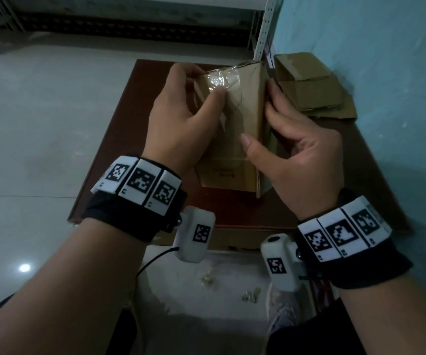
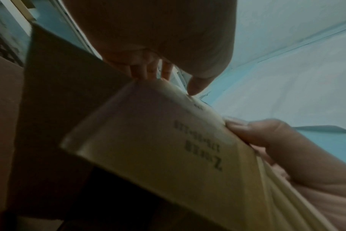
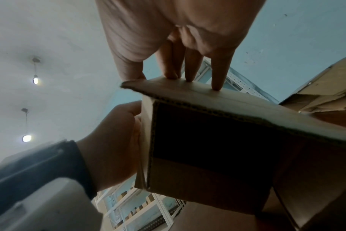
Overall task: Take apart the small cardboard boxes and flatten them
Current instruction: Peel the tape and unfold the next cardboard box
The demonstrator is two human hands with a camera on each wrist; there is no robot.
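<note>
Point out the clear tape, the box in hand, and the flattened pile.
clear tape (image 1: 218, 80): head view, crumpled shiny patch.
box (image 1: 247, 129): head view, top panel.
flattened pile (image 1: 311, 96): head view, top sheet.

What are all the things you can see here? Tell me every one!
cardboard box: one, brown, held over the table, near end open
clear tape: one crumpled strip, shiny, on the box's far end
flattened boxes: a small pile, brown, far right of the table by the wall
table: one, dark reddish-brown, under the box
wall: blue, on the right
metal shelving post: white, far corner
floor: pale tiles, on the left
wristbands: two, black with black-and-white markers
left hand: pinches the tape
right hand: holds the box's right side
</note>
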